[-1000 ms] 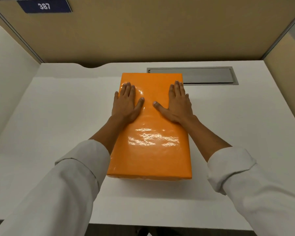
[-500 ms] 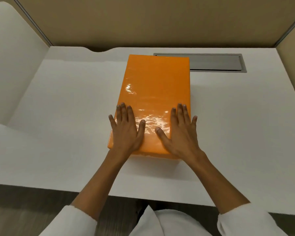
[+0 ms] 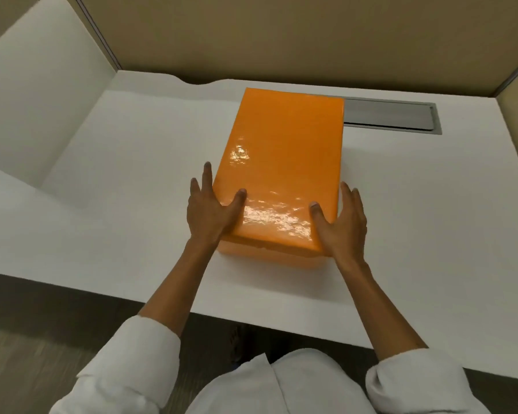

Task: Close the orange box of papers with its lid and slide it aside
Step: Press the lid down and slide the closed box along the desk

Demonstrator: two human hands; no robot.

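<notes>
The orange box (image 3: 284,162) lies closed under its glossy orange lid in the middle of the white desk (image 3: 126,204), long side pointing away from me. My left hand (image 3: 211,204) clasps the box's near left corner, thumb on the lid and fingers along the left side. My right hand (image 3: 343,218) clasps the near right corner the same way, thumb on top and fingers down the right side. The papers inside are hidden by the lid.
A grey metal cable tray cover (image 3: 389,118) is set into the desk at the back, right of the box's far end. Beige partition walls (image 3: 281,40) enclose the desk at the back and sides. The desk's front edge (image 3: 251,318) runs below my forearms.
My hands moved from lying flat on the lid's far half to its near end, then spread outward to clasp the two near corners. The view pulled back from the desk.
</notes>
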